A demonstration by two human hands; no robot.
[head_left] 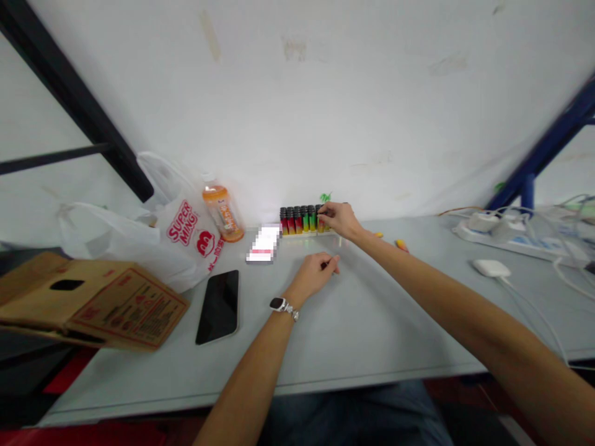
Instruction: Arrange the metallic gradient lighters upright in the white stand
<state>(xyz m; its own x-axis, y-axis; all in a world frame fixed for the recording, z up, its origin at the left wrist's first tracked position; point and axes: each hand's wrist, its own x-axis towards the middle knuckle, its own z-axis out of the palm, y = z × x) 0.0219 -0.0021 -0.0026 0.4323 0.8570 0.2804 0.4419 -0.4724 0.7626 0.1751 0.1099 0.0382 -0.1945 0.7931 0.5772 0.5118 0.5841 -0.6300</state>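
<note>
Rows of black-topped lighters (298, 222), coloured red, green and yellow, stand upright in a low tray against the wall. My right hand (341, 220) is at the right end of these rows, its thumb and fingers pinched at the lighter tops; what lies between the fingertips is too small to tell. My left hand (317, 272), with a watch on its wrist, rests on the table in front of the rows. Its fingers are curled together, and anything inside them is hidden. A yellow and red lighter (401, 245) lies right of my right forearm.
Left of the rows are a lit phone (264, 244), an orange bottle (223, 209), a white plastic bag (186, 238), a dark phone (218, 306) and a cardboard box (125, 303). A power strip (520, 238) and white charger (491, 268) with cables lie at right.
</note>
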